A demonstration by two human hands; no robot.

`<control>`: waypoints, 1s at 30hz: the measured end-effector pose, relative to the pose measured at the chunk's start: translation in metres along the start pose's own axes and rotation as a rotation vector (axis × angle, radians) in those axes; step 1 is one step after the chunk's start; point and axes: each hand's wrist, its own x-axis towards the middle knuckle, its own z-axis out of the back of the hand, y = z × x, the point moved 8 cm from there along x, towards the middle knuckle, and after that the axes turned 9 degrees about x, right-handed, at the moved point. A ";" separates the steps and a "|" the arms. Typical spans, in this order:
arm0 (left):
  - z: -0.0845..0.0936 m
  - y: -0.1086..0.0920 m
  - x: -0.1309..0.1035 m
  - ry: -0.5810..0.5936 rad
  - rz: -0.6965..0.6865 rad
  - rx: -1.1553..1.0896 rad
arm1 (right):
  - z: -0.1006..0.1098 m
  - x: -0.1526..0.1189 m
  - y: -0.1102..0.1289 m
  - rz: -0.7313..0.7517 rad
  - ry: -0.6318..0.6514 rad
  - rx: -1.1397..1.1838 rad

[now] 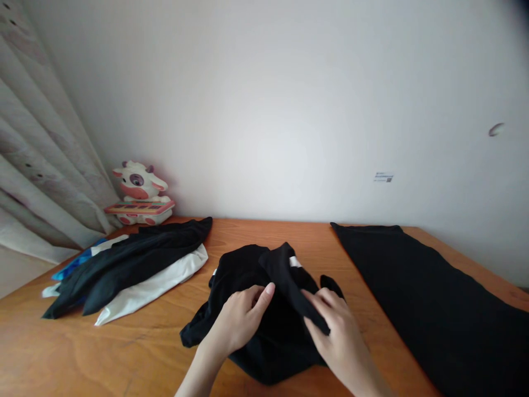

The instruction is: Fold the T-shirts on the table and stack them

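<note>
A crumpled black garment (264, 355) with small white labels lies on the wooden table at the centre front. My left hand (243, 315) is on its left part, fingers closed around the cloth and the thumb pointing up to the right. At the right, my right hand (333, 320) pinches a raised fold of the same garment between thumb and fingers. The fingertips of my left hand are partly hidden in the dark cloth.
Black cloth (417, 281) lies spread flat on the table (264, 227) at the right. At the left is a pile of black (136, 259), white (155, 284) and blue clothes. Behind it stands a cow-shaped toy keyboard (140, 207) beside a curtain (37, 149). A wall rises behind.
</note>
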 end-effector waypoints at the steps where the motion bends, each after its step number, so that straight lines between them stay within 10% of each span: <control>1: -0.001 0.003 0.000 0.007 0.028 -0.045 | -0.012 -0.001 0.016 0.052 0.104 0.025; 6: 0.002 0.005 0.000 -0.111 -0.004 -0.168 | -0.042 -0.011 0.054 0.065 0.411 0.164; 10: 0.013 0.001 -0.003 -0.221 -0.037 -0.237 | -0.018 -0.002 0.036 -0.076 0.225 0.392; 15: -0.009 -0.033 -0.019 0.262 -0.359 -0.329 | 0.010 -0.002 -0.015 -0.172 -0.141 0.365; 22: -0.034 -0.043 -0.040 0.653 -0.526 -0.622 | -0.029 -0.021 -0.027 -0.144 0.308 0.178; 30: 0.011 -0.046 -0.029 0.291 -0.733 -0.435 | -0.030 -0.005 -0.019 -0.218 0.325 0.132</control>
